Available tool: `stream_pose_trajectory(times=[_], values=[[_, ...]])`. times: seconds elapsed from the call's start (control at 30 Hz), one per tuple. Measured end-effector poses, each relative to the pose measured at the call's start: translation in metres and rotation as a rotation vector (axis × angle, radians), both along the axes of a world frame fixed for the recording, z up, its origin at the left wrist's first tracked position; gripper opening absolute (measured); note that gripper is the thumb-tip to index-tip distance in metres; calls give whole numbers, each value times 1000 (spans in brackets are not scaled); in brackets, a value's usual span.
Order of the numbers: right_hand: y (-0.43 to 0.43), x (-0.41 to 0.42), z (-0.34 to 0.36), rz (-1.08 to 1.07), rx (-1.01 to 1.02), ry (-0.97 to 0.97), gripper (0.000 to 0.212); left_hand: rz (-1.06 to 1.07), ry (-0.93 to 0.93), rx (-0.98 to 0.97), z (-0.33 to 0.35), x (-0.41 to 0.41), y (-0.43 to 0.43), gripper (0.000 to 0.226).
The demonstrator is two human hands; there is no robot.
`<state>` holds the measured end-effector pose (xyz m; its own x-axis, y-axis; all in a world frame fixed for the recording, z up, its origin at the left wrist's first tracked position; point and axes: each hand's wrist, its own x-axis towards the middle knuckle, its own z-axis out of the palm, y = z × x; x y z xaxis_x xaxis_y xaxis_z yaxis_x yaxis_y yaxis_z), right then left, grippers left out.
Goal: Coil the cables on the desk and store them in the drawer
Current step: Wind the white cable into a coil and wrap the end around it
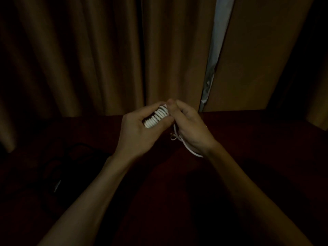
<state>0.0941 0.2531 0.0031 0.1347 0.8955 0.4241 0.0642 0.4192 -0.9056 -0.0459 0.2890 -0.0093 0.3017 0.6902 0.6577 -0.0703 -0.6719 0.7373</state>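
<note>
Above the dark red surface, the left hand grips the white cable — wound in tight loops — while the right hand pinches its loose end; black cables lie at left.

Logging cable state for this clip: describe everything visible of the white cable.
The cable is white, thin, smooth, plastic-looking. Most is wound in tight side-by-side turns into a small bundle above the desk. The left hand grips the bundle; the right hand pinches its far end. A loose tail with a small loop hangs under the right hand. No plug shows.
</note>
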Motion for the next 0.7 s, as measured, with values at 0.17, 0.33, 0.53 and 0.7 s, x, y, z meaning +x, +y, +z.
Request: stream_pose_trajectory(times=[0.17,0.33,0.53,0.7], values=[[0,25,-5,78,-272,-72,40,79,12,6,-1,-5,6,25],[-16,47,-2,53,-360,-480,39,110,-7,10,1,-11,9,21],[4,55,-20,-133,-230,-527,47,168,-13,29,3,-19,15,22],[10,62,-32,-257,-170,-471,55,198,-35,17,5,-24,19,19]])
